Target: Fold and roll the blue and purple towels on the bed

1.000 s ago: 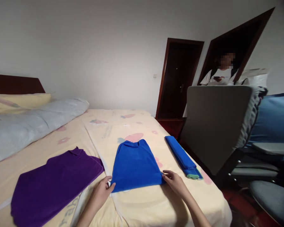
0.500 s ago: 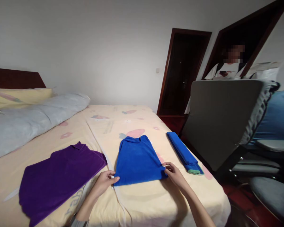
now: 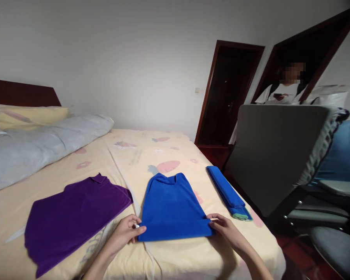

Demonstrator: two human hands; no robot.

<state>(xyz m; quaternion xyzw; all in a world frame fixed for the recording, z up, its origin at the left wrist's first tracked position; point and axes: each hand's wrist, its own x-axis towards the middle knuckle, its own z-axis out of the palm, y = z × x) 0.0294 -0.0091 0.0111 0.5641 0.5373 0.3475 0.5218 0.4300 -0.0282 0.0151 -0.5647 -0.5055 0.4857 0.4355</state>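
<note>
Blue garment point(image 3: 173, 206) has corners pinched by nearly closed left fingers point(image 3: 140, 230) and right fingers point(image 3: 216, 216).

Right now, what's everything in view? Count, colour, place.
Bed: 1, cream with pink prints, across foreground
Blue garment: 1, blue, on bed, centre
Purple garment: 1, purple, on bed, left
Folded cloth: 1, blue with green edge, on bed, right
Bedding: 1 bundle, grey, left
Pillow: at least 1, yellow, behind bedding
Headboard: 1, dark brown, far left
Wall: grey-white, back
Switch: 1, white, on wall
Door: 1, dark brown, back
Panel: 1, grey, right of bed
Person: 1, white top, behind panel
Seat: at least 1, grey, bottom right
Left hand: 1, bare, at blue garment's near left corner
Right hand: 1, bare, at its near right corner
</note>
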